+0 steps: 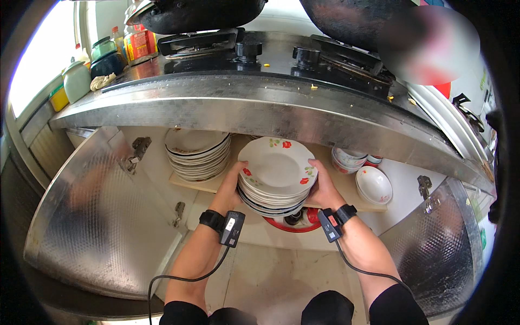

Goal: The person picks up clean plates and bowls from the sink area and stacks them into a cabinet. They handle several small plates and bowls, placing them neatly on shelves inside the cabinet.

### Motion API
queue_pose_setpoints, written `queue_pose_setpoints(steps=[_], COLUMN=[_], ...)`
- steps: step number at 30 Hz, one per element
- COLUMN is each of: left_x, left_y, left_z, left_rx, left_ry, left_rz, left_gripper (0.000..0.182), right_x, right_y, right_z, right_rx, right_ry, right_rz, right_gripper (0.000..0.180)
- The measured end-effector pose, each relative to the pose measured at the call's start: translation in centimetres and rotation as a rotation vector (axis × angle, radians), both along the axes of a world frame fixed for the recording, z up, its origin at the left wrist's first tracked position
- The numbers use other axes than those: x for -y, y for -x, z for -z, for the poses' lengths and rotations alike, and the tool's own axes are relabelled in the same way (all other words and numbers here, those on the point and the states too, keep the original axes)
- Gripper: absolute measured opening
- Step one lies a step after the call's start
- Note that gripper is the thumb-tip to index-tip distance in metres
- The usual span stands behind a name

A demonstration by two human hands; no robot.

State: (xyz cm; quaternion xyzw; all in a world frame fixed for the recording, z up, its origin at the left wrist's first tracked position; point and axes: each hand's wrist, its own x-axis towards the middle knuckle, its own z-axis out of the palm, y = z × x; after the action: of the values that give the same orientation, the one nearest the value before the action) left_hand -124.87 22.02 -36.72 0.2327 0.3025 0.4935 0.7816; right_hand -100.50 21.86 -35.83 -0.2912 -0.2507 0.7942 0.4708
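Observation:
A stack of white plates (278, 170) with red flowers on the top one is gripped from both sides at the front of the open cabinet. My left hand (232, 183) holds its left side, thumb on the rim. On the right side my right hand (325, 185) does the same, and the fingers of both hands are partly hidden beneath the stack. Left of it, a second stack of plates (198, 160) stands on the cabinet shelf (345, 191). To the right are stacked bowls (348, 158) and a tilted white bowl (374, 185).
Cabinet doors stand open at left (101, 219) and right (434, 243). A steel counter edge (252, 107) overhangs the shelf. Above it are a gas stove (276, 57) and blackened woks (203, 16). Below the plates sits a red-rimmed basin (298, 230). Jars (77, 81) line the left.

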Motion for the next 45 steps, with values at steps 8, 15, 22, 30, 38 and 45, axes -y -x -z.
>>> queue_pose_setpoints(steps=[8, 15, 22, 30, 38, 45], left_x=[-1.5, 1.2, -1.2, -3.3, 1.0, -0.1], left_y=[-0.4, -2.9, -1.5, -0.4, -3.6, -4.1], left_z=[1.6, 2.4, 2.3, 3.2, 3.4, 3.4], left_rx=[-0.049, -0.098, -0.027, 0.028, -0.261, -0.186], left_ry=[-0.039, -0.178, -0.149, -0.259, -0.233, -0.235], left_rz=[-0.126, -0.263, -0.272, -0.205, -0.363, -0.396], left_gripper=[0.06, 0.065, 0.04, 0.038, 0.088, 0.097], right_x=[-2.3, -0.7, -2.1, -2.8, -2.2, -3.0], right_y=[0.2, 1.3, 2.8, 4.4, 3.7, 4.4], right_z=[1.2, 2.0, 3.4, 4.3, 5.0, 5.9], right_rx=[0.139, 0.003, -0.008, 0.015, -0.116, 0.05], right_ry=[0.06, -0.039, -0.112, -0.128, -0.196, -0.274], right_rz=[0.255, 0.075, 0.103, 0.256, 0.142, 0.244], right_gripper=[0.053, 0.052, 0.047, 0.037, 0.052, 0.049])
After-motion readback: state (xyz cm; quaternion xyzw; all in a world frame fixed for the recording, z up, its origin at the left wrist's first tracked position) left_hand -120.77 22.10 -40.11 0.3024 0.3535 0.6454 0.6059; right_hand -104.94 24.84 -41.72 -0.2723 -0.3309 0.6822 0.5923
